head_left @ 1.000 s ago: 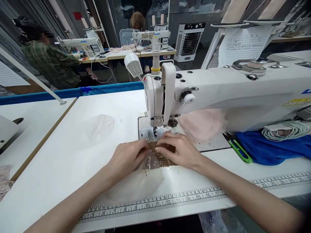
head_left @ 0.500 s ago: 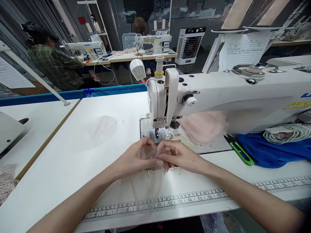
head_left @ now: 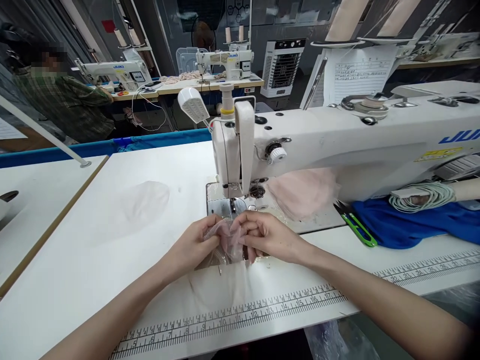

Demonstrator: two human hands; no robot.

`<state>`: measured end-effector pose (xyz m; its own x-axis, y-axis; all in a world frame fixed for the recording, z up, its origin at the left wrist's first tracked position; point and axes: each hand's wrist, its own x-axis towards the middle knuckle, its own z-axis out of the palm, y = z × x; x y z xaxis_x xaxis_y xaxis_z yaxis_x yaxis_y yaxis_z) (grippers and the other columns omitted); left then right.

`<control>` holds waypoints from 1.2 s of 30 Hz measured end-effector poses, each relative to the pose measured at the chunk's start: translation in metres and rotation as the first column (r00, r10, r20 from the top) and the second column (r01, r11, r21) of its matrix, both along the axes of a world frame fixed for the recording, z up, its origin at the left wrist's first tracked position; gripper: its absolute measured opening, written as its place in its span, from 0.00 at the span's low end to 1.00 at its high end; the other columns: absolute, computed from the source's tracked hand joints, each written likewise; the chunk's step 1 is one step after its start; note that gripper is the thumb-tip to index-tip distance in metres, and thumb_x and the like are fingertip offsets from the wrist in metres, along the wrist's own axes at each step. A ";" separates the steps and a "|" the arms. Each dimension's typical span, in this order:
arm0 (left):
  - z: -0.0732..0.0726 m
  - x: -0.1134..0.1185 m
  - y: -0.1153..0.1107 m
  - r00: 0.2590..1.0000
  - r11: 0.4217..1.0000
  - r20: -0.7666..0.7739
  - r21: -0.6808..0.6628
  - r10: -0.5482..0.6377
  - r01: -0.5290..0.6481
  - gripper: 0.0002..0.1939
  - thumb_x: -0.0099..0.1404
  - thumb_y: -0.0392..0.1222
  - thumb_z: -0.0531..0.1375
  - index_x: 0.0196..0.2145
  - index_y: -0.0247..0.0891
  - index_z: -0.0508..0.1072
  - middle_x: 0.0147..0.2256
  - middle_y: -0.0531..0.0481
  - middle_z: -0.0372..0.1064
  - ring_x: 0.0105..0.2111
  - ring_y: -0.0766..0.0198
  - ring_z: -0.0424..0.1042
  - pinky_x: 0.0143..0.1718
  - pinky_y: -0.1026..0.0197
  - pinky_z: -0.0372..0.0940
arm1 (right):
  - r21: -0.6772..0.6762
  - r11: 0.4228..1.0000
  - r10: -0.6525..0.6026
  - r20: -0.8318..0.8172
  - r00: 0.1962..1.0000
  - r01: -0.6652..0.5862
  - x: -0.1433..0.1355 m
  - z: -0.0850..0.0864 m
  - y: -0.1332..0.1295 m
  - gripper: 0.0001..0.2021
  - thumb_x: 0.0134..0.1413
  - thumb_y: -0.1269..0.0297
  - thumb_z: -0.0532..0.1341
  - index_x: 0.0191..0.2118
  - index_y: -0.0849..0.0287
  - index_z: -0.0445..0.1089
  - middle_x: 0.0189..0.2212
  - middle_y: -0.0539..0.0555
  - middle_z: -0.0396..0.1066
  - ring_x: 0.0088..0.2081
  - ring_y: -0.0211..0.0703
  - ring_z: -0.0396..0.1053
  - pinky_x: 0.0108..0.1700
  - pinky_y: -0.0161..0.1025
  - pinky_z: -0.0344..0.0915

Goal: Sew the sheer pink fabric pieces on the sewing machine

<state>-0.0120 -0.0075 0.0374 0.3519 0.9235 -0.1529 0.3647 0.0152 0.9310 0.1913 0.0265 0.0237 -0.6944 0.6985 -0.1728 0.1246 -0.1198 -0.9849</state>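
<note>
Head view. The left hand (head_left: 195, 245) and right hand (head_left: 268, 235) meet fingertip to fingertip just in front of the needle area of the white sewing machine (head_left: 337, 145), both pinched shut on a small folded piece of sheer pink fabric (head_left: 227, 240). The fabric sits between the two hands, its loose end trailing toward 6 o'clock over the white tabletop (head_left: 93, 250). At 3 o'clock of the hands lie a pink fabric pile (head_left: 302, 192), green thread snips (head_left: 358, 229) and blue cloth (head_left: 412, 225). A printed ruler strip (head_left: 262, 307) runs along the tabletop edge at 6 o'clock. A translucent fabric piece (head_left: 144, 200) lies at 10 o'clock. Another person (head_left: 62, 100) sits at a far machine.
</note>
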 end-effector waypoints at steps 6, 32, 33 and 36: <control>-0.001 0.006 -0.007 0.997 0.999 -0.076 0.047 0.019 -0.016 0.03 0.60 0.40 0.55 0.29 0.40 0.63 0.24 0.57 0.60 0.21 0.69 0.58 0.21 0.66 0.56 | 0.130 0.990 -0.056 -0.005 0.998 0.056 -0.003 0.002 -0.003 0.13 0.50 0.61 0.66 0.39 0.59 0.67 0.26 0.47 0.67 0.29 0.35 0.67 0.31 0.34 0.65; -0.009 0.012 -0.016 0.966 0.830 -0.121 0.543 0.228 -0.128 0.08 0.65 0.42 0.60 0.29 0.38 0.71 0.24 0.56 0.69 0.20 0.73 0.62 0.21 0.70 0.57 | 0.154 0.964 -0.204 -0.101 0.974 0.218 -0.005 -0.001 -0.008 0.05 0.54 0.64 0.64 0.33 0.60 0.73 0.22 0.47 0.69 0.22 0.32 0.68 0.21 0.28 0.62; -0.009 0.011 -0.016 0.965 0.804 -0.127 0.584 0.228 -0.113 0.05 0.65 0.40 0.60 0.31 0.38 0.73 0.25 0.56 0.70 0.21 0.73 0.63 0.21 0.70 0.58 | 0.131 0.964 -0.221 -0.096 0.970 0.233 -0.004 -0.001 -0.009 0.06 0.55 0.63 0.63 0.34 0.60 0.73 0.19 0.47 0.69 0.20 0.32 0.67 0.18 0.27 0.60; -0.008 0.010 -0.015 0.966 0.742 -0.128 0.664 0.226 -0.086 0.03 0.64 0.38 0.61 0.37 0.39 0.74 0.28 0.55 0.73 0.23 0.73 0.66 0.22 0.71 0.59 | 0.055 0.958 -0.272 -0.123 0.954 0.280 -0.004 -0.002 -0.009 0.08 0.52 0.62 0.65 0.35 0.61 0.73 0.18 0.48 0.70 0.20 0.36 0.71 0.20 0.30 0.66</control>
<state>-0.0019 -0.0226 0.0289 0.2226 0.8616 0.4561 0.5790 -0.4933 0.6492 0.1872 0.0175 0.0221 -0.4848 0.8733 -0.0477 -0.0156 -0.0632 -0.9979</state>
